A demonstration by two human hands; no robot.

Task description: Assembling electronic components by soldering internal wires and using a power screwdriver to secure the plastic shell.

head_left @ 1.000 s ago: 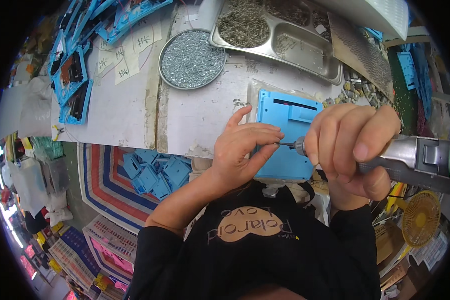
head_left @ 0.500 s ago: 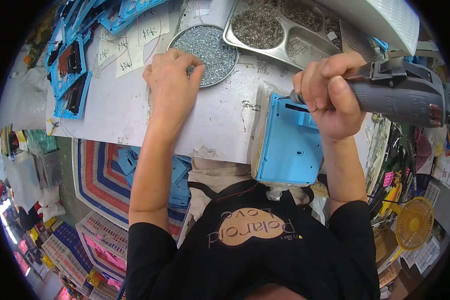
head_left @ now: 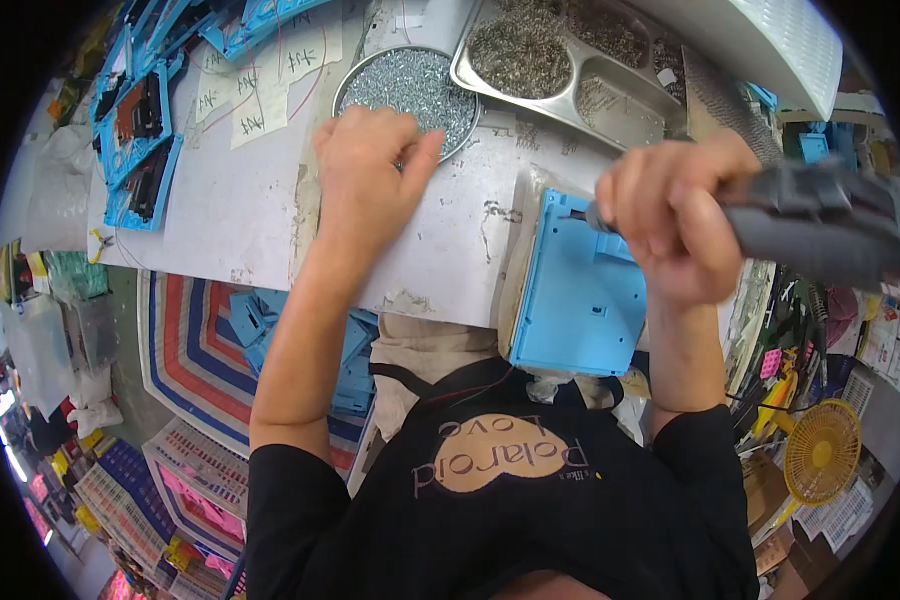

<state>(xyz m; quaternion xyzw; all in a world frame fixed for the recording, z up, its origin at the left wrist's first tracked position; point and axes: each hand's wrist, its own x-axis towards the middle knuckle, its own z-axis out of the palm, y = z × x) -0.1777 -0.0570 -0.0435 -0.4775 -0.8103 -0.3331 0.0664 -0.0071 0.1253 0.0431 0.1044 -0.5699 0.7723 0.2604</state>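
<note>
My right hand (head_left: 675, 220) is wrapped round a dark grey electric screwdriver (head_left: 810, 225), whose body is smeared by motion. The driver's tip end hangs over the upper part of a light blue plastic housing (head_left: 575, 290) at the table's front edge. This housing lies flat, with small holes and a rectangular raised part. My left hand (head_left: 370, 180) is at the near rim of a round metal dish full of small silver screws (head_left: 420, 95). Its fingers are curled in toward the thumb; whatever they pinch is too small or hidden to make out.
Behind the housing stands a divided metal tray (head_left: 610, 110) with darker small parts. Several blue housings with wires (head_left: 145, 140) pile up at the far left, near paper sheets (head_left: 260, 95). More blue pieces (head_left: 350, 350) lie in a striped bag (head_left: 195, 340) below the table. A yellow fan (head_left: 822, 452) sits at right.
My left hand has drawn back from the screws toward me and slightly right. The screwdriver in my right hand has shifted a little right and nearer to me.
</note>
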